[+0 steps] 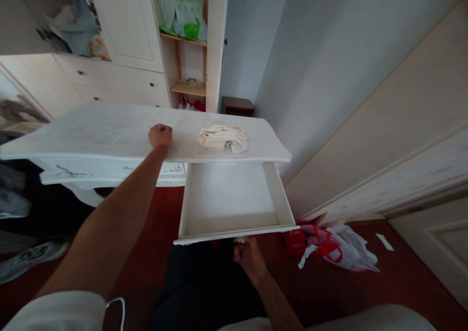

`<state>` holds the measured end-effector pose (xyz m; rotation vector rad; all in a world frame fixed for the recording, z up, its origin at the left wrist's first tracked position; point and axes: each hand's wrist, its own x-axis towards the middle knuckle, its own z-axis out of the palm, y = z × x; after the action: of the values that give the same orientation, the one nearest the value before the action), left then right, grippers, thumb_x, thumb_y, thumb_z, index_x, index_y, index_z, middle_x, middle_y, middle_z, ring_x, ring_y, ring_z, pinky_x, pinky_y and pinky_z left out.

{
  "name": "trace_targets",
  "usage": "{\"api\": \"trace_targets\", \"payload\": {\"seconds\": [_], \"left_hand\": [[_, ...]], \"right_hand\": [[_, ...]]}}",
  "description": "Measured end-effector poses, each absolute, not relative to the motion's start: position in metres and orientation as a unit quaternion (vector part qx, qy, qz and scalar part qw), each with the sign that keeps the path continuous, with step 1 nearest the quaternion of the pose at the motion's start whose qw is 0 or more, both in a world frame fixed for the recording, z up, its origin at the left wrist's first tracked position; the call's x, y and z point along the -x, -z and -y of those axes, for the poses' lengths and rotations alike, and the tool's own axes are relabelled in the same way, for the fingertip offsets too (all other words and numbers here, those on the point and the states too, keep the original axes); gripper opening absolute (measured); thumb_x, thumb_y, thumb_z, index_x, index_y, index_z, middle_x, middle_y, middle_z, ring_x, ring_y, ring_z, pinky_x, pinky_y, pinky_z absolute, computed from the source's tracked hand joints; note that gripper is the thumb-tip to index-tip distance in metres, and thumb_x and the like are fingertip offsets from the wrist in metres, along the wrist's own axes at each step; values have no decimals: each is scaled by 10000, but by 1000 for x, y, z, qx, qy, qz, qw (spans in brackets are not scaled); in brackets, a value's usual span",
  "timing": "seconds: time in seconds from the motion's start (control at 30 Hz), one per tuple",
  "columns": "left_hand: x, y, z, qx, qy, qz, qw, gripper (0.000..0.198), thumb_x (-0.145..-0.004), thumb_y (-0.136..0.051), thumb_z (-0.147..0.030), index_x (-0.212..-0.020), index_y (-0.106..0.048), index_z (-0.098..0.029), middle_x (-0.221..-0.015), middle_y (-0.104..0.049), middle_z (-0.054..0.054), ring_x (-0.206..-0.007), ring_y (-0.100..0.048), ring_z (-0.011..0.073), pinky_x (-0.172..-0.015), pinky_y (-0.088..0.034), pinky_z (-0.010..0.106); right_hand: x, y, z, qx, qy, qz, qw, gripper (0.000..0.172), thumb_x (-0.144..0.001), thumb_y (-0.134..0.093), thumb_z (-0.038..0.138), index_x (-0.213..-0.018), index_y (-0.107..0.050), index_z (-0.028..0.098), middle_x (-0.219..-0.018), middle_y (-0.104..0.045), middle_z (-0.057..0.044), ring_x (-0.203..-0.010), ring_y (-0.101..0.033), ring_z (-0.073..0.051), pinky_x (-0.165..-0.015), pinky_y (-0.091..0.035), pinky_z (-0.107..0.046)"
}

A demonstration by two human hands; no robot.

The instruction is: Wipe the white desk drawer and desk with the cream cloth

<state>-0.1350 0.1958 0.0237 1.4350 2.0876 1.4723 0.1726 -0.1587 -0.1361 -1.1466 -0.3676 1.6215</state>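
One drawer: out, at desk's right end
Right hand: fingers closed on knob, drawer front
Left hand: fingers curled into fist, resting on desktop
Cloth: bunched on desktop, beyond drawer, right of fist

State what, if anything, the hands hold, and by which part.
The right hand holds the drawer by its front pull; the left hand, a fist on the desktop, shows nothing held.
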Motion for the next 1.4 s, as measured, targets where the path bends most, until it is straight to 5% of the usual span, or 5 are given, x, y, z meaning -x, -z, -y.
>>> {"api": "trace_targets", "payload": {"seconds": [0.37, 0.77, 0.9, 1.1, 1.4], "left_hand": [[129, -30, -191, -461, -508, -718, 116, 149, -769, -562, -215, -804, -694, -155, -843, -710, 93, -829, -637, 223, -785, -478, 321], [131, -28, -187, -475, -488, -723, 112, 221, -808, -544, -253, -845, -738, -151, -904, -758, 110, -871, -677, 237, -785, -477, 303], [132, -26, -187, -470, -498, -719, 118, 242, -815, -537, -268, -862, -746, -155, -906, -761, 109, -879, -686, 234, -771, -477, 292], [135, -22, -189, -474, -496, -717, 122, 243, -829, -532, -290, -863, -738, -167, -904, -762, 105, -866, -684, 237, -771, -472, 307], [138, -17, -193, -473, -497, -718, 119, 233, -832, -541, -294, -863, -740, -175, -897, -760, 100, -859, -683, 237, -766, -468, 306]], "right_hand": [[-252, 52, 157, 486, -698, 486, 199, 564, -836, -687, 720, -783, -764, 164, -671, -739, -84, -492, -553, -112, -509, -315, -239], [-189, -53, -59, 482, -315, 630, 521, 561, -795, -722, 587, -1210, -651, 215, -1140, -699, -93, -973, -650, -226, -814, -551, -369], [-152, -67, -120, 594, -134, 694, 384, 913, -818, -701, 627, -1536, -426, 133, -1627, -343, -241, -1510, -334, -362, -1173, -389, -528], [-118, -78, -174, 718, -105, 679, 112, 1297, -750, -726, 755, -1694, -43, 186, -1750, 65, -202, -1597, -43, -457, -1185, -259, -714], [-123, -90, -210, 615, -62, 786, -17, 911, -793, -751, 597, -1579, -428, 268, -1490, -586, -156, -1290, -617, -361, -1025, -509, -469]]}}
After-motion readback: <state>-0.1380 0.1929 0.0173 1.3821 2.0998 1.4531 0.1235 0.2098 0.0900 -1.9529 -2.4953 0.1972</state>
